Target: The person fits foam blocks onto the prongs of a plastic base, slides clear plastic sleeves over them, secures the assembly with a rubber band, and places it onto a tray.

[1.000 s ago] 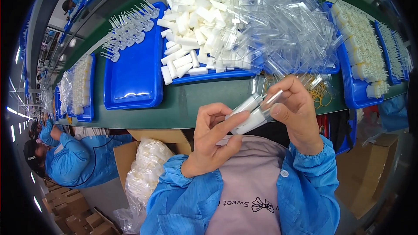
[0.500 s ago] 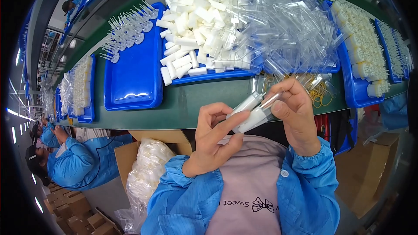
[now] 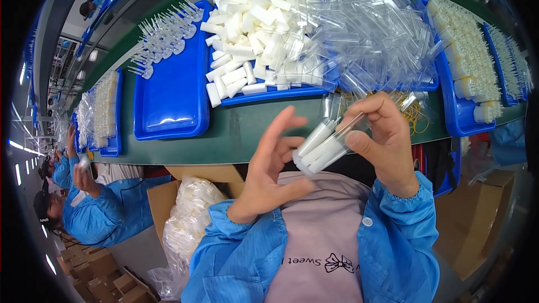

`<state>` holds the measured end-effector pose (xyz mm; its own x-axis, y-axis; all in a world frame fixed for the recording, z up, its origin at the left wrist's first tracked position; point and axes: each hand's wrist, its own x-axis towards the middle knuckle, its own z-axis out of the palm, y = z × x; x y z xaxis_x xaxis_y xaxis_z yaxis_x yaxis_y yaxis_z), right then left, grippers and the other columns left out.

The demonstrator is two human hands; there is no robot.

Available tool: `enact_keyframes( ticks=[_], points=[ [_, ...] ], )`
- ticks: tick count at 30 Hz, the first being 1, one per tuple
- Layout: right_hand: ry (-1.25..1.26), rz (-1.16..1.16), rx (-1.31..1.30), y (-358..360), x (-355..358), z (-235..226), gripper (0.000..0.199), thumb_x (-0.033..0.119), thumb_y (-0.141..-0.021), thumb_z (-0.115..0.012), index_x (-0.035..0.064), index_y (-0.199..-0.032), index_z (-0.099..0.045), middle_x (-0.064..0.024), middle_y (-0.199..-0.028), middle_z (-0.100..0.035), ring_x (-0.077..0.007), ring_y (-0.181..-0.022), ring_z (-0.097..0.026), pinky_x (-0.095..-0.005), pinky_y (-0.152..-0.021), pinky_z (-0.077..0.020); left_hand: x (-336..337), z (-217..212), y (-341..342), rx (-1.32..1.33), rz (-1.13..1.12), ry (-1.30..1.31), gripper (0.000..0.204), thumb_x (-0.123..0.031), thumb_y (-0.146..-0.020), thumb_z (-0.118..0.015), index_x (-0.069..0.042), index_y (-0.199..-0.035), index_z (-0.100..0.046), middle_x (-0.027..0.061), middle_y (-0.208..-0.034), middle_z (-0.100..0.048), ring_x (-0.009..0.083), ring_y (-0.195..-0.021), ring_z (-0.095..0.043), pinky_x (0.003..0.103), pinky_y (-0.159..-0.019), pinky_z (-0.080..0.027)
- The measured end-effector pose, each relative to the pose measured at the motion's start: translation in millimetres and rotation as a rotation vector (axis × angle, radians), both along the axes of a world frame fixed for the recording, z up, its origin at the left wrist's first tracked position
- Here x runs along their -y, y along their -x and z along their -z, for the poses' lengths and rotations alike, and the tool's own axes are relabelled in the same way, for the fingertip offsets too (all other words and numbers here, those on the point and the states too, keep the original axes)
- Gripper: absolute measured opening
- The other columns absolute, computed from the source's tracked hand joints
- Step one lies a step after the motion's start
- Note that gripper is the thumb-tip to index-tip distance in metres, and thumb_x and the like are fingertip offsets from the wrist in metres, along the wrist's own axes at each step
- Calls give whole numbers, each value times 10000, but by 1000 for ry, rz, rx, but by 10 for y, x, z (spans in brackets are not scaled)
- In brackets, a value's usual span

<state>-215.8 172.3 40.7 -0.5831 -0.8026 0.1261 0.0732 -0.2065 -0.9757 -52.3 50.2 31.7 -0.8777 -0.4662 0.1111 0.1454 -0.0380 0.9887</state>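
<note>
Clear tubes (image 3: 321, 147) with white blocks (image 3: 328, 155) inside were pinched in the right grip (image 3: 387, 146), the left grip (image 3: 268, 169) spread beside them.
The right fingers covered the tubes' upper ends, and overlap hid their number; whether the left fingertips touched them was unclear. Both hung near the front edge of the surface (image 3: 241, 134), where a bare strip ran left to a blue tray (image 3: 171, 98) with stemmed pieces (image 3: 164, 40) at its far end. Beyond, heaped blocks (image 3: 258, 17) and sleeves (image 3: 370, 28) nearly buried their trays (image 3: 252, 97); yellow bands (image 3: 414, 124) were partly hidden.
</note>
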Motion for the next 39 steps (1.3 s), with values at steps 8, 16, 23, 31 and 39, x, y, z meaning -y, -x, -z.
enact_keyframes(
  ticks=[8, 16, 23, 31, 39],
  points=[
    [-189, -144, -464, 208, -62, -109, 446, 100, -709, -734, 31, -1121, -580, -107, -1102, -559, -220, -1033, -548, -318, -899, -416, 110, 158, 209, 249, 556, -1009, 594, -325, -924, -532, -10, -1374, -305, 139, -1217, -515, 237, -1068, -569, 328, -890, -479],
    [-180, -213, -745, 37, -162, -201, 1065, 268, -546, -836, 45, -1414, -261, -211, -1424, -316, -369, -1330, -291, -429, -1077, -244, -36, 306, 222, 109, 494, -1236, 596, -269, -888, -596, -15, -1355, -326, 142, -1224, -498, 259, -1094, -549, 377, -931, -473],
    [-146, -183, -835, -17, -79, -124, 1006, 86, -537, -791, 65, -1405, -283, -199, -1360, -362, -415, -1210, -395, -465, -981, -363, -117, 389, 213, 98, 427, -1257, 631, -314, -855, -633, -37, -1341, -342, 144, -1223, -501, 263, -1076, -554, 401, -940, -462],
    [-55, -241, -773, -66, -56, -53, 942, 122, -578, -815, 18, -1371, -318, -195, -1324, -444, -369, -1218, -419, -439, -969, -375, -201, 404, 170, -14, 414, -1431, 682, -468, -846, -588, -55, -1334, -350, 163, -1178, -541, 285, -1058, -553, 433, -951, -433],
    [-150, -392, -599, -68, -51, -138, 1002, 98, -580, -809, 21, -1408, -250, -195, -1352, -400, -348, -1225, -409, -384, -910, -463, -256, 475, 141, -61, 539, -1373, 636, -476, -832, -605, -53, -1271, -425, 83, -970, -562, 258, -1003, -548, 393, -892, -454]
  ],
)
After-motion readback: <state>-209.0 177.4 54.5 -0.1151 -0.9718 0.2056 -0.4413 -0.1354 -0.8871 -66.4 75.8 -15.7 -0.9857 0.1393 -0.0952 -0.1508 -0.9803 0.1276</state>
